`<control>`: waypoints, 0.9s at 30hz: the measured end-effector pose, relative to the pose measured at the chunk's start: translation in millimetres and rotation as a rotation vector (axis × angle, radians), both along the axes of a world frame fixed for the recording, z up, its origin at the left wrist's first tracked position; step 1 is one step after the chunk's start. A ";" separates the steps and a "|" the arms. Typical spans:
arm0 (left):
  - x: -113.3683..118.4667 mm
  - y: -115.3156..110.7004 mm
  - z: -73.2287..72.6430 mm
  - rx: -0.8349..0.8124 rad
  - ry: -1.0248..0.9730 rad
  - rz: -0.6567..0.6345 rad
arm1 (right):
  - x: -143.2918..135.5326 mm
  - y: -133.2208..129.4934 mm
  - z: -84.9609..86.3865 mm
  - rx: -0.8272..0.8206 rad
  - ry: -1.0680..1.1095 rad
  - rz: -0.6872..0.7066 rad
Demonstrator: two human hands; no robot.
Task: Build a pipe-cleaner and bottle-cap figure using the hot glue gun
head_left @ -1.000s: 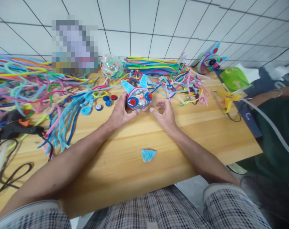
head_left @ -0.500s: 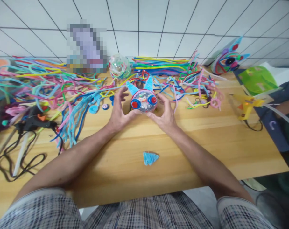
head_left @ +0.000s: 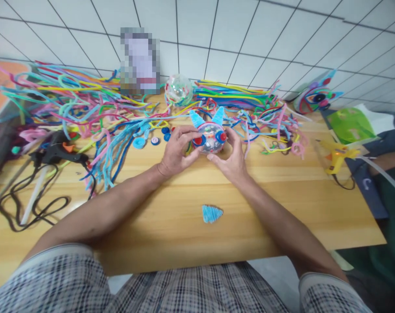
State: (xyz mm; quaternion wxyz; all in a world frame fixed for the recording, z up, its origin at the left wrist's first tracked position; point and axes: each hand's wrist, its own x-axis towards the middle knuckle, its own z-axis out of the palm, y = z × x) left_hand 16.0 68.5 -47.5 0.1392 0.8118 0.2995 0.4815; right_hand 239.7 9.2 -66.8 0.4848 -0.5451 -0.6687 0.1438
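Between my hands is a clear plastic ball (head_left: pixel 211 142) made up as an animal face. It has two pointed blue fuzzy ears and round red-and-blue eyes. My left hand (head_left: pixel 180 150) grips its left side, with fingers and thumb around the left eye (head_left: pixel 199 139). On the opposite side my right hand (head_left: pixel 232 157) curls round the ball, thumb low at the front and fingers behind the right eye (head_left: pixel 221 137). Nearer to me, a blue fuzzy triangle (head_left: pixel 212 214) lies flat on the wooden table (head_left: pixel 171 243).
Pipe cleaners (head_left: pixel 86 104) lie heaped along the wall. Another clear ball (head_left: pixel 179 90) stands behind. A black glue gun (head_left: pixel 58 148) with its cord is at left, a yellow glue gun (head_left: pixel 337 154) at right. A finished animal head (head_left: pixel 318 95) sits far right, near a person's arm (head_left: pixel 388 163).
My left fingers have come forward from beside the ball onto its left eye. My right hand keeps its hold. The view has shifted and tilted slightly.
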 end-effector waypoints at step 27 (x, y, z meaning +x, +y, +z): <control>3.7 7.9 -6.5 -0.024 -0.098 -0.067 | -22.5 11.5 -7.8 -0.083 0.195 -0.081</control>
